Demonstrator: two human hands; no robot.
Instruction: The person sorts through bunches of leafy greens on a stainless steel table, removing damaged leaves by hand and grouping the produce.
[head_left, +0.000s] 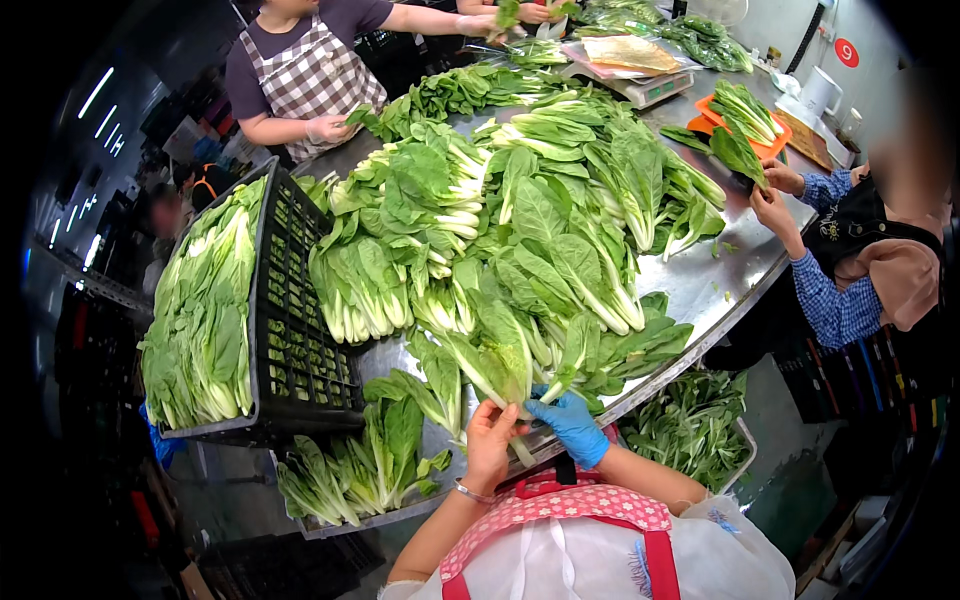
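Note:
Near the edge of a metal table (690, 289), my bare left hand (491, 439) and my right hand (570, 426) in a blue glove hold a head of leafy greens (499, 356) between them. The left fingers pinch its pale stem base, and the gloved right fingers close on the base from the other side. The leaves point away from me over a large heap of green leafy vegetables (540, 210). More loose leaves lie just left of my left hand.
A black plastic crate (311, 315) packed with greens stands at left, above trimmed greens (367, 465). Leaves fill a bin (739, 457) below the table's right edge. Co-workers stand across and at right. A scale (645, 88) and an orange basket (776, 142) sit at the back.

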